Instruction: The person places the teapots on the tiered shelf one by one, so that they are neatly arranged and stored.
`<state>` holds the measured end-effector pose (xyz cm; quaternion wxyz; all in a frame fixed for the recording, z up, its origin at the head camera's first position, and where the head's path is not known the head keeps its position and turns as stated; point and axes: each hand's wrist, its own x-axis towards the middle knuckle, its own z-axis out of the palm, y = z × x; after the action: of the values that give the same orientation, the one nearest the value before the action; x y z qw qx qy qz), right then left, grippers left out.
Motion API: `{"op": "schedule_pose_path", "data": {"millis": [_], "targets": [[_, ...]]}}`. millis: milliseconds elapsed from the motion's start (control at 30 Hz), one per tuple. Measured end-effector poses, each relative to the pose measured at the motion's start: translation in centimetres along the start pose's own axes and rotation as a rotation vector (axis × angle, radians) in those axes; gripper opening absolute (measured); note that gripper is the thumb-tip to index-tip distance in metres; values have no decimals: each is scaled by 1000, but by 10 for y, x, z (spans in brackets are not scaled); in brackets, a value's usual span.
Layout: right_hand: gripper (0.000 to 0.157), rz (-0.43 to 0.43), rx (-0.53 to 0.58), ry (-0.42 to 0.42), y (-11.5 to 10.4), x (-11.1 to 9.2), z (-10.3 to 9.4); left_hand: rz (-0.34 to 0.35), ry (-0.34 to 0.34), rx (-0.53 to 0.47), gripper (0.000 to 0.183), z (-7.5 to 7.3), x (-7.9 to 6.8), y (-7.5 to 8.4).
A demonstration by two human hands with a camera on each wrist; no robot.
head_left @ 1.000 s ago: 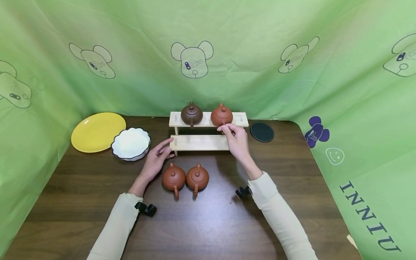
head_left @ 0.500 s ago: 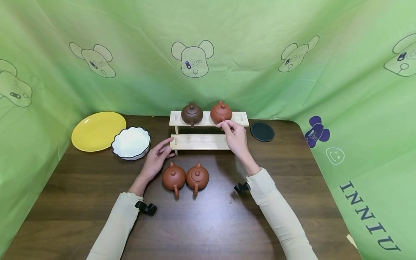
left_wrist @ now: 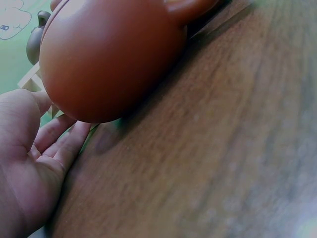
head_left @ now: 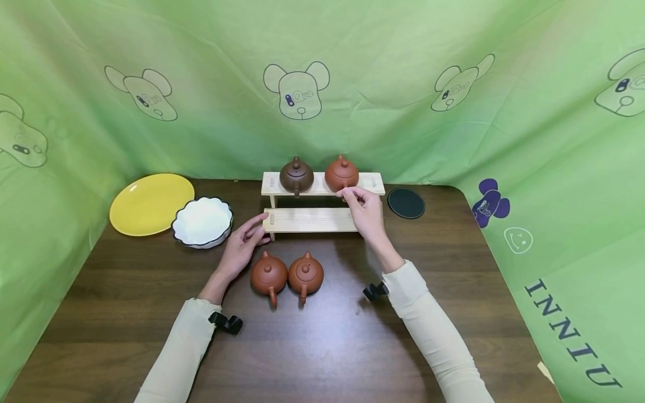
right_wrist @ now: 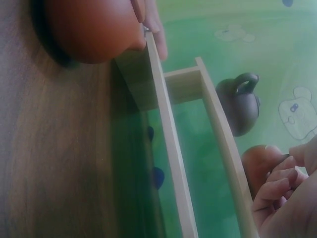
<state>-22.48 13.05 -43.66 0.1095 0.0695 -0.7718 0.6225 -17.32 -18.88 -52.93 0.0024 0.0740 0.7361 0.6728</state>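
Observation:
A two-tier wooden rack (head_left: 309,220) stands at the back of the table. On its upper shelf, a reddish-brown clay teapot (head_left: 341,172) sits to the right of a dark brown teapot (head_left: 296,174). My right hand (head_left: 369,215) pinches the reddish teapot's handle, which points toward me; fingers hide part of it in the right wrist view. With fingers extended, my left hand (head_left: 239,249) touches the left end of the lower shelf. Two more reddish clay teapots, a left one (head_left: 269,274) and a right one (head_left: 305,273), stand side by side in front of the rack.
Left of the rack are a white scalloped bowl (head_left: 203,222) with a dark rim and a yellow oval plate (head_left: 151,204). A round black coaster (head_left: 406,204) lies to the right. Green printed cloth (head_left: 373,112) surrounds the table's back and sides.
My right hand and the reddish teapot it pinches have shifted slightly back and to the left on the upper shelf. The left hand stays at the rack's end.

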Motion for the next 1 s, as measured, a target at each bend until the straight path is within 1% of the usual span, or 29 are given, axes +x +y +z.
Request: {"op": "schedule_pose_path", "data": {"millis": [200,500,800,1000], "targets": [[23,2,50,-5,0,0,-1,0,-2,-5,47,0,0,1],[21,3,76,4,1,1,-2,-3,-1,0,46,-1,0,0],[22,26,103,16,0,0,-5,17,8,-8,46,0,0,-1],[21,30,105,54,-1,-2,-10,15,4,-15,46,0,-1,-1]]}}
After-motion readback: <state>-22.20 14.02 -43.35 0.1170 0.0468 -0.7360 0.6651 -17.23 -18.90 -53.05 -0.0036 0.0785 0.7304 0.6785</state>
